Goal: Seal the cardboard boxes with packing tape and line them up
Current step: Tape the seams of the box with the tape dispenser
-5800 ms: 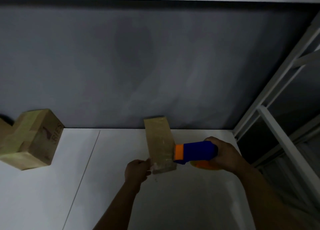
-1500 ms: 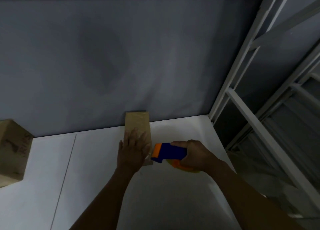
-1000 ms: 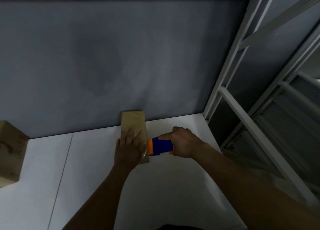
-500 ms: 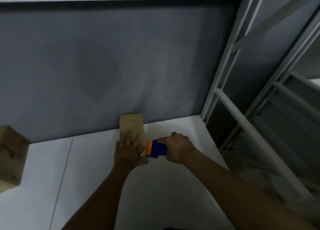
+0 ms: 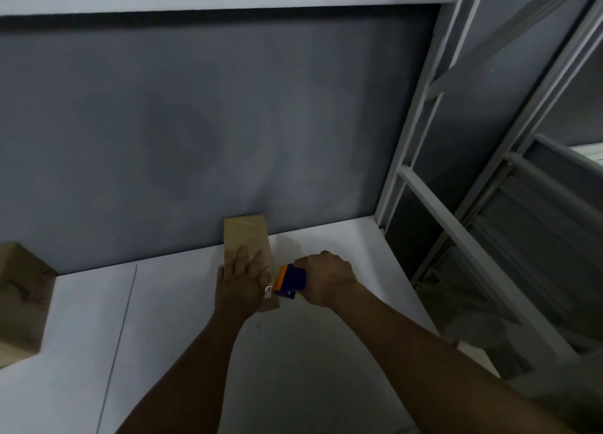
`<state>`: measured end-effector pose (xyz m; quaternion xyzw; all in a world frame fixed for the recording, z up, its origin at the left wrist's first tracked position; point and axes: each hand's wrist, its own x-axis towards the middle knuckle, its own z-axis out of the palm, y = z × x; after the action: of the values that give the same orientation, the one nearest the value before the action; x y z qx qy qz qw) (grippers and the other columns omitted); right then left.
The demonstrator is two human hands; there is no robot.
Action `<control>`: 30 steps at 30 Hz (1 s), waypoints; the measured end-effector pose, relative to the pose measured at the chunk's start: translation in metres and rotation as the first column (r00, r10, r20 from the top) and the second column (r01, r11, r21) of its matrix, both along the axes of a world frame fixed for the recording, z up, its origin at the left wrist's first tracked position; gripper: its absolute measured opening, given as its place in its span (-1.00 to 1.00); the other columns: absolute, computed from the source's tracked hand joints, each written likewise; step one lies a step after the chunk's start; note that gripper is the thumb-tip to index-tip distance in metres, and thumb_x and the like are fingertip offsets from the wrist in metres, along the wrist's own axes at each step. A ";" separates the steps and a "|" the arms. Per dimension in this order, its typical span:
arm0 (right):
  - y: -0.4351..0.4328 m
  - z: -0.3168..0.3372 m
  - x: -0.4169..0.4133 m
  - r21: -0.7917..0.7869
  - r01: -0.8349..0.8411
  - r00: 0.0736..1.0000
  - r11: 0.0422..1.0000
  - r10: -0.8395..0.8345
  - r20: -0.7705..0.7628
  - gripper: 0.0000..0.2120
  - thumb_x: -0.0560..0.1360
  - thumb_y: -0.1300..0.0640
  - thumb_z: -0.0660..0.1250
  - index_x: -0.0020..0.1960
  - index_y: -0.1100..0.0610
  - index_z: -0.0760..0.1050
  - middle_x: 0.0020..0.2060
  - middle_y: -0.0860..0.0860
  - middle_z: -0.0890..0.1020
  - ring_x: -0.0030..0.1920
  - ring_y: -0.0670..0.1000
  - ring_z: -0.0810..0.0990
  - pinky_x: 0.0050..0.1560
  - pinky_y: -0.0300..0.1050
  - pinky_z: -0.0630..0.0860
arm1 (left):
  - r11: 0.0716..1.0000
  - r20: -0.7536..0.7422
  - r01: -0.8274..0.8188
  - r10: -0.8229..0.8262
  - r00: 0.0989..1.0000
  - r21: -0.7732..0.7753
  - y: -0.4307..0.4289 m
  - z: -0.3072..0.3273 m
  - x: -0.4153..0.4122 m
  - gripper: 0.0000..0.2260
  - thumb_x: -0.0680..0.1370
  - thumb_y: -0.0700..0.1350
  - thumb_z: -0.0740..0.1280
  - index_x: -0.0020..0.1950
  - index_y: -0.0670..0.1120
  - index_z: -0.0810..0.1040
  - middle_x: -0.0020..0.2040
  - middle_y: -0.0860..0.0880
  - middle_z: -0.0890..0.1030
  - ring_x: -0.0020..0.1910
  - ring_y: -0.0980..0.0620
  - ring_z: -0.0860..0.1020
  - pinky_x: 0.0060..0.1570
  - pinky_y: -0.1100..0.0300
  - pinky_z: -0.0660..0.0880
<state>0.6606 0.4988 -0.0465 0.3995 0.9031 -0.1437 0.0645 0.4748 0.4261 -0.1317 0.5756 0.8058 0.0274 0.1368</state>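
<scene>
A narrow cardboard box (image 5: 245, 234) lies on the white table (image 5: 293, 352), its far end against the grey back wall. My left hand (image 5: 242, 278) lies flat on the box's near half, fingers straight, pressing it down. My right hand (image 5: 326, 282) grips a blue and orange tape dispenser (image 5: 290, 281), whose front end touches the box's near right edge beside my left hand. A second, bigger cardboard box (image 5: 19, 300) stands at the table's far left, partly cut off by the frame.
A grey metal rack (image 5: 473, 205) rises just past the table's right edge. The grey wall (image 5: 195, 123) closes off the back. A seam line (image 5: 117, 345) runs across the tabletop left of my arms.
My left hand went from pinching the box's near end to lying flat on top. My right hand has brought the dispenser in against the box's right edge.
</scene>
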 end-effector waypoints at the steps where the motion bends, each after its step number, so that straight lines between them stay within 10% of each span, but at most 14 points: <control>1: 0.003 0.000 0.006 -0.008 -0.040 0.999 0.999 0.040 -0.001 -0.49 0.43 0.04 0.40 0.36 -0.05 0.39 0.19 0.11 0.52 0.16 0.15 0.49 0.17 0.00 0.46 | 0.999 -0.067 0.031 -0.028 0.997 0.039 0.001 -0.005 -0.003 -0.43 0.49 0.19 0.11 0.43 -0.08 0.31 0.44 -0.23 0.25 0.41 -0.30 0.20 0.06 -0.31 0.49; 6: 0.021 0.003 0.043 -0.041 -0.182 0.983 0.982 0.183 0.023 -0.30 0.42 0.00 0.43 0.48 -0.08 0.20 0.23 0.12 0.43 0.14 0.12 0.49 0.17 -0.04 0.48 | 0.992 -0.047 -0.004 0.010 0.999 0.125 0.003 -0.011 -0.005 -0.22 0.43 0.32 -0.33 0.56 0.01 0.10 0.58 -0.08 -0.04 0.55 -0.13 -0.11 0.49 -0.13 -0.09; 16: 0.016 0.003 0.043 0.148 -0.376 0.896 0.915 0.318 0.309 -0.25 0.50 -0.04 0.31 0.53 -0.18 -0.07 0.25 0.17 0.38 0.20 0.17 0.37 0.11 0.01 0.42 | 0.977 -0.032 0.128 -0.125 0.992 0.168 0.000 -0.022 -0.022 -0.30 0.50 0.39 -0.39 0.54 0.11 -0.02 0.58 -0.05 -0.07 0.54 -0.11 -0.19 0.46 -0.19 0.04; 30: 0.005 -0.011 0.014 0.075 -0.349 0.901 0.934 0.313 0.300 -0.27 0.53 0.08 0.31 0.54 -0.05 -0.04 0.21 0.24 0.36 0.12 0.23 0.46 0.07 0.03 0.46 | 0.984 -0.073 0.084 -0.073 0.995 0.158 0.004 -0.026 -0.018 -0.31 0.53 0.35 -0.32 0.55 0.07 0.10 0.57 -0.10 0.02 0.55 -0.16 -0.04 0.44 -0.18 0.13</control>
<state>0.6742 0.5043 -0.0572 0.2599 0.9464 -0.0143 0.1912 0.4571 0.4304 -0.1577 0.6167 0.7816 0.0676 0.0639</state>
